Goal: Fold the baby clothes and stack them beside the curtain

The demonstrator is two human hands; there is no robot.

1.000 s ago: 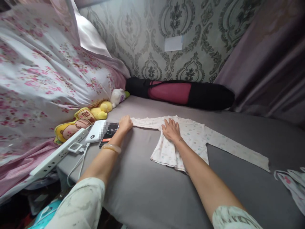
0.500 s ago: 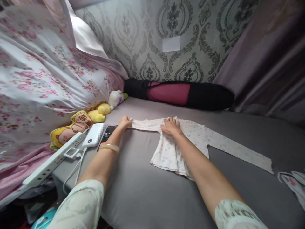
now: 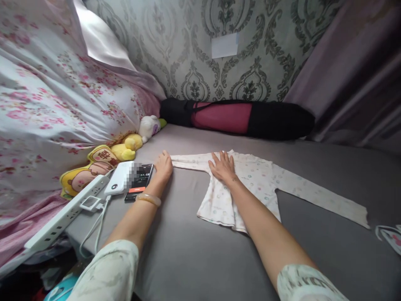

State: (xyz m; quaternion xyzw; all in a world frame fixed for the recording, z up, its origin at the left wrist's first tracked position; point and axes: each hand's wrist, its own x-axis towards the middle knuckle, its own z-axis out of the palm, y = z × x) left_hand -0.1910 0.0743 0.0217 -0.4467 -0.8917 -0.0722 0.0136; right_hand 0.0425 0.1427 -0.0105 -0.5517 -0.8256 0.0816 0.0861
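Observation:
A white long-sleeved child's shirt (image 3: 250, 171) with small coloured prints lies spread on the grey bed sheet (image 3: 184, 251). At the end of its left-hand sleeve, my left hand (image 3: 163, 167) is closed around the cuff, which the fingers mostly hide. My right hand (image 3: 223, 167) lies flat with fingers spread on the shirt, near the shoulder where that sleeve joins. The other sleeve stretches out to the right, and my right forearm covers part of the shirt's front and hem.
Left of my left hand are a phone (image 3: 142, 179), a white power bank (image 3: 120, 177), a power strip (image 3: 67, 211) with cables, and plush toys (image 3: 127, 146). A black and red long bag (image 3: 225, 119) lies along the wall. Another printed cloth item (image 3: 390, 238) sits at the right edge.
My left hand has turned at the cuff, and the sleeve looks straighter. My right hand's fingers have spread flatter on the shirt. The camera view has shifted slightly.

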